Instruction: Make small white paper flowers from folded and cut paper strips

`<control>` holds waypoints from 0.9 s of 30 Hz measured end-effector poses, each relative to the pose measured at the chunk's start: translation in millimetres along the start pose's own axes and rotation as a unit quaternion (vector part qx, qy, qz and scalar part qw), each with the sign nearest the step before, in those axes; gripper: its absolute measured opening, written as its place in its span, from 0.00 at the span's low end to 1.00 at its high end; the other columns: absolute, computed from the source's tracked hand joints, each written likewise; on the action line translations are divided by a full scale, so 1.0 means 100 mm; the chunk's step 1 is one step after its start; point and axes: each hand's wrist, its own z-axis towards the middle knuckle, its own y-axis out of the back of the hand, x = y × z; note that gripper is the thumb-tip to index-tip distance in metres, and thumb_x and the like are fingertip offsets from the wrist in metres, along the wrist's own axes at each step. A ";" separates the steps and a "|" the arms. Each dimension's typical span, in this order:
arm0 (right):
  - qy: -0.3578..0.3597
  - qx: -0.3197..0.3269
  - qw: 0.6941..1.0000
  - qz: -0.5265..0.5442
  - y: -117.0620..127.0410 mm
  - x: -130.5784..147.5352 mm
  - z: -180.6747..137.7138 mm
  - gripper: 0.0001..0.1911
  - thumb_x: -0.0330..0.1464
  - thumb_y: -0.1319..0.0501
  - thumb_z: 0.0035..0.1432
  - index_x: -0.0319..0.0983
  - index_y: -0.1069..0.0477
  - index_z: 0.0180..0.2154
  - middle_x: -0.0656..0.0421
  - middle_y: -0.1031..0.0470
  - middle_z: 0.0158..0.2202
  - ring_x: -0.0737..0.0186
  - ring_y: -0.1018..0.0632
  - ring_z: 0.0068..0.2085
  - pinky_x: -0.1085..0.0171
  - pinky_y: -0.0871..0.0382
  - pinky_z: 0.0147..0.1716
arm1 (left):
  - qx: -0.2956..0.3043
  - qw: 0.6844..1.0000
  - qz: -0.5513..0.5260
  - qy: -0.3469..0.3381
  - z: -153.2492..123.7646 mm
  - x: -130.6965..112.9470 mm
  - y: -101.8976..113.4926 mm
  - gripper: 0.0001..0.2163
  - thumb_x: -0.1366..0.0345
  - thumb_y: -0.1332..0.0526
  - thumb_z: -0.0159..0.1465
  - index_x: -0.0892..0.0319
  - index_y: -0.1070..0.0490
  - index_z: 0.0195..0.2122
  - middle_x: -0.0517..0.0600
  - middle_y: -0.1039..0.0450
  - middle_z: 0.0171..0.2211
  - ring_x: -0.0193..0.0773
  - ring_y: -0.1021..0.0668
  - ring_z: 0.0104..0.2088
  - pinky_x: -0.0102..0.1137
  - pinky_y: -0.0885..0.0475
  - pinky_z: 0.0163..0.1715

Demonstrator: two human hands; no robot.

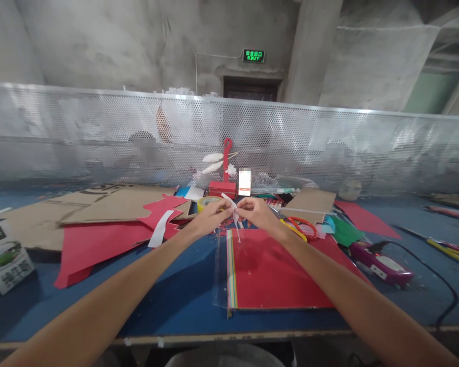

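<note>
My left hand (214, 213) and my right hand (258, 213) meet over the middle of the table, fingertips pinched on a thin white strip (236, 218), perhaps paper. Its upper end sticks up between the hands, and a narrow tail hangs below them. Fingers hide part of the strip. Under the right forearm lies a stack of coloured paper, red sheet on top (275, 270). A roll of yellow tape (204, 204) sits just behind my left hand. Scissors with red and yellow handles (305, 228) lie to the right of my right hand.
A red paper stand (222, 188) with white shapes and a lit phone (245, 182) stand before the perforated metal screen (110, 137). Cardboard (103, 204) and red scraps (99, 247) cover the left. A milk carton (5, 260) stands far left; a purple corded device (382, 262) lies right.
</note>
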 end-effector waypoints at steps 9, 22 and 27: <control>-0.008 0.013 1.000 0.006 -0.01 0.05 -0.01 0.07 0.35 0.37 0.54 0.37 0.29 0.32 0.59 0.24 0.24 0.66 0.25 0.23 0.72 0.34 0.17 | -0.023 0.998 0.064 -0.011 0.00 -0.05 0.02 0.11 0.58 0.44 0.64 0.59 0.31 0.30 0.48 0.31 0.28 0.34 0.28 0.28 0.28 0.33 0.29; 0.020 0.005 0.999 -0.041 -0.02 0.01 -0.01 0.04 0.32 0.38 0.53 0.38 0.31 0.31 0.59 0.25 0.26 0.66 0.24 0.25 0.72 0.36 0.18 | -0.038 0.995 0.095 -0.005 0.01 0.04 -0.01 0.05 0.64 0.42 0.60 0.59 0.31 0.32 0.47 0.29 0.30 0.34 0.27 0.29 0.27 0.33 0.29; 0.012 0.000 0.999 -0.036 -0.01 0.07 -0.04 0.03 0.30 0.40 0.53 0.39 0.33 0.32 0.60 0.25 0.26 0.65 0.24 0.25 0.72 0.36 0.17 | -0.038 0.998 0.055 0.007 0.01 0.04 0.00 0.06 0.63 0.44 0.62 0.59 0.33 0.30 0.46 0.30 0.27 0.34 0.27 0.27 0.27 0.33 0.28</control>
